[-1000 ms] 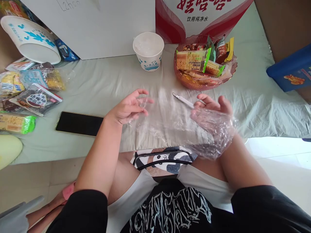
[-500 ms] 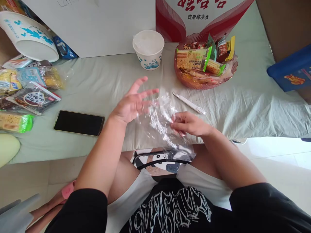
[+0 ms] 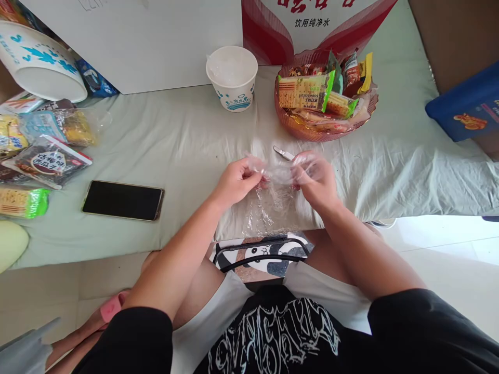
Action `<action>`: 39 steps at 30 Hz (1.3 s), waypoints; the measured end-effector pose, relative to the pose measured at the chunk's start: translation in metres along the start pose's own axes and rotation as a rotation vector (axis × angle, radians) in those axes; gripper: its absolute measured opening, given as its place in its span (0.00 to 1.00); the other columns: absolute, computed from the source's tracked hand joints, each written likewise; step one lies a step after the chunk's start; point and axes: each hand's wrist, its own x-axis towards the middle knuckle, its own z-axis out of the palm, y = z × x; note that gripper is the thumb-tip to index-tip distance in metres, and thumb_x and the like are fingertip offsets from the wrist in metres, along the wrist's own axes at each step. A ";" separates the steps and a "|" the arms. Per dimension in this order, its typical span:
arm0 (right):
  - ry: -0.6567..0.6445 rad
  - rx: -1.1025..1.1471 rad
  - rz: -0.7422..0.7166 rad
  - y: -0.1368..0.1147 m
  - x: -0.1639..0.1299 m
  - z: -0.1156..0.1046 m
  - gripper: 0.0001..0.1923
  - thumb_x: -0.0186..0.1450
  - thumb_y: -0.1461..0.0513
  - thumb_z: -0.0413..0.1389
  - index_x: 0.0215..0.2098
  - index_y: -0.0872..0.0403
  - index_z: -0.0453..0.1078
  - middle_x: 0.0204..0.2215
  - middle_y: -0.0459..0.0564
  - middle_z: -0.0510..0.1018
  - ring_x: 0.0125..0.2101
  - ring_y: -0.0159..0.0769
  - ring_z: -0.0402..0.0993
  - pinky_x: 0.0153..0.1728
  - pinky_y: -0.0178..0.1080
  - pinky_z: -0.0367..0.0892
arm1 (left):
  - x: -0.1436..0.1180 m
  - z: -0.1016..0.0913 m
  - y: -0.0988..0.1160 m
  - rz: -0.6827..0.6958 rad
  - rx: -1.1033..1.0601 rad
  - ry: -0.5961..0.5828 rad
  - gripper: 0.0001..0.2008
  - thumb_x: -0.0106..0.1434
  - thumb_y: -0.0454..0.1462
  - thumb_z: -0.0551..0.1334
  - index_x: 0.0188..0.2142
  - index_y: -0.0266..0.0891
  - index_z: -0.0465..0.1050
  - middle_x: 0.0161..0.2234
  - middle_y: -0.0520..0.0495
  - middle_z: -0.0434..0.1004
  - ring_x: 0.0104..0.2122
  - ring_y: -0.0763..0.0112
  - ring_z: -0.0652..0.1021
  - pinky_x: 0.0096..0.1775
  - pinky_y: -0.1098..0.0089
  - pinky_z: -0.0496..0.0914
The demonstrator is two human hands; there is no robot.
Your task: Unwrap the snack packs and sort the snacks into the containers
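A clear plastic film (image 3: 273,200) stretches between my two hands above the front of the cloth-covered surface. My left hand (image 3: 238,179) pinches one side of its edge. The other side is gripped by my right hand (image 3: 317,182), with film bunched over the fingers. Just behind my right hand lies a white utility knife (image 3: 284,153), partly hidden by that hand. Farther back stand a white paper tub (image 3: 233,78) with a clear film in its mouth and a pink glass bowl (image 3: 325,133) of wrapped snacks.
To the left lies a black phone (image 3: 122,200), with several snack packets (image 3: 50,161) and a tipped paper tub (image 3: 42,62) beyond. A white-and-red carton (image 3: 156,41) stands at the back. A blue box (image 3: 465,109) is at the right. Another person's leg (image 3: 83,330) shows lower left.
My left hand, spread open before, has moved right and down and closed on the film. My right hand has risen slightly, and the film is now drawn between both hands.
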 end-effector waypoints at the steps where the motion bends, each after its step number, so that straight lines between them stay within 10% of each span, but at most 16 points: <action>1: -0.022 0.046 -0.017 0.000 0.000 -0.001 0.19 0.59 0.47 0.68 0.37 0.49 0.69 0.23 0.40 0.72 0.21 0.28 0.65 0.22 0.35 0.61 | 0.000 -0.003 0.001 0.012 0.017 0.013 0.13 0.60 0.43 0.73 0.40 0.42 0.77 0.30 0.49 0.82 0.26 0.67 0.82 0.30 0.67 0.76; 8: -0.203 0.090 0.019 0.001 -0.004 -0.005 0.20 0.63 0.45 0.66 0.34 0.48 0.65 0.23 0.41 0.70 0.21 0.30 0.65 0.22 0.37 0.63 | -0.005 -0.021 0.011 0.061 -0.004 -0.124 0.11 0.61 0.45 0.71 0.39 0.45 0.78 0.25 0.52 0.82 0.22 0.68 0.81 0.26 0.69 0.73; 18: -0.205 0.228 -0.105 0.004 -0.002 -0.010 0.13 0.62 0.50 0.64 0.27 0.49 0.74 0.30 0.47 0.76 0.29 0.36 0.73 0.32 0.42 0.72 | -0.001 -0.026 0.013 0.032 -0.206 -0.028 0.08 0.54 0.41 0.69 0.26 0.39 0.77 0.29 0.47 0.83 0.27 0.68 0.81 0.31 0.67 0.76; 22: -0.189 0.195 -0.056 0.008 0.000 -0.011 0.25 0.67 0.42 0.54 0.27 0.51 0.75 0.34 0.51 0.76 0.33 0.38 0.73 0.35 0.44 0.73 | 0.000 -0.026 0.015 0.058 -0.128 -0.015 0.15 0.57 0.49 0.68 0.25 0.39 0.76 0.32 0.44 0.82 0.29 0.68 0.79 0.31 0.68 0.73; 31: -0.233 0.305 0.178 0.018 0.001 -0.005 0.43 0.54 0.44 0.73 0.60 0.41 0.57 0.43 0.46 0.75 0.34 0.33 0.75 0.35 0.38 0.76 | 0.001 -0.022 0.012 0.119 -0.159 0.039 0.15 0.50 0.38 0.75 0.31 0.40 0.70 0.39 0.50 0.77 0.35 0.70 0.82 0.36 0.70 0.76; 39: 0.091 0.091 -0.124 0.013 0.000 -0.005 0.25 0.63 0.46 0.65 0.51 0.45 0.63 0.34 0.43 0.71 0.33 0.32 0.70 0.33 0.36 0.70 | 0.008 -0.019 0.006 0.150 -0.207 0.193 0.24 0.50 0.49 0.78 0.35 0.41 0.70 0.43 0.48 0.78 0.42 0.63 0.85 0.40 0.65 0.79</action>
